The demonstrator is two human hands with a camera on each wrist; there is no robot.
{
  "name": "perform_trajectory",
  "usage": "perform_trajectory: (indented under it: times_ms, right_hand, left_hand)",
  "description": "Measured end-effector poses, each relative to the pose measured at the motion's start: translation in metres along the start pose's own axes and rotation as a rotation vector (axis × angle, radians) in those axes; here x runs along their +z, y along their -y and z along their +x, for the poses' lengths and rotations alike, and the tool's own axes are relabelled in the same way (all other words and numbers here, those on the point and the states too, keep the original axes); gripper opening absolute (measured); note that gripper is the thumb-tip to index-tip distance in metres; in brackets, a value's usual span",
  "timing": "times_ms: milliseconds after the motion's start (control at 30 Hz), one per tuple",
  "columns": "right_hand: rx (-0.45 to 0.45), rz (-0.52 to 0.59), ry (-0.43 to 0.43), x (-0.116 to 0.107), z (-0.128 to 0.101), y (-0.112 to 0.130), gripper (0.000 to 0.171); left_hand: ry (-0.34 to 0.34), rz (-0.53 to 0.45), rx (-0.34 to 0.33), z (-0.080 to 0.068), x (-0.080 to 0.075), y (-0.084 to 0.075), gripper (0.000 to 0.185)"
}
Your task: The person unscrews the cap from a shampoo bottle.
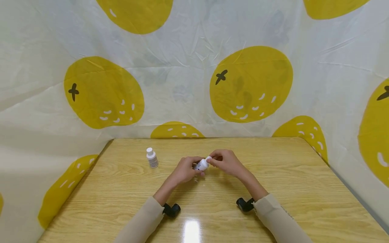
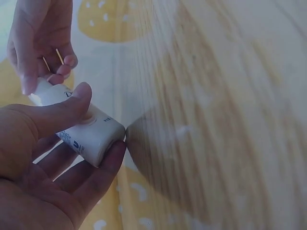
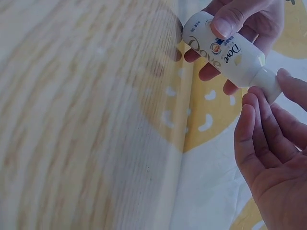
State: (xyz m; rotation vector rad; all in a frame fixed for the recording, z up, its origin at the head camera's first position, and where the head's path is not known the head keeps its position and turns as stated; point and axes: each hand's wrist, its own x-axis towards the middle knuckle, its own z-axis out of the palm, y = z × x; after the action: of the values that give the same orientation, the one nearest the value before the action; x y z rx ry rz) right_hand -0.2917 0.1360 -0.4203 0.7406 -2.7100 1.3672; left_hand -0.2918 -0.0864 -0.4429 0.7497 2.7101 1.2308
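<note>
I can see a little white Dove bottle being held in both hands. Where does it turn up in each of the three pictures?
Head view: white Dove bottle at centre, above the table, between both hands.
Left wrist view: bottle at lower left, gripped by the left hand.
Right wrist view: bottle at upper right, its cap pinched by the right hand.
Shared landmark: the wooden table.

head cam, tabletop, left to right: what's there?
Standing bottle → left hand → held bottle → right hand.
</note>
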Motion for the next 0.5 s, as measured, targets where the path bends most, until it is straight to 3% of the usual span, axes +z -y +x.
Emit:
perform_trajectory:
  times_ms: [500]
  right_hand:
    - [-0.008,-0.036,-0.023,-0.0007,-0.0007,0.0021,0.025]
  left_hand:
    - [0.003,-0.006,-0.002,0.0007,-0.0007,0.0014,0.040]
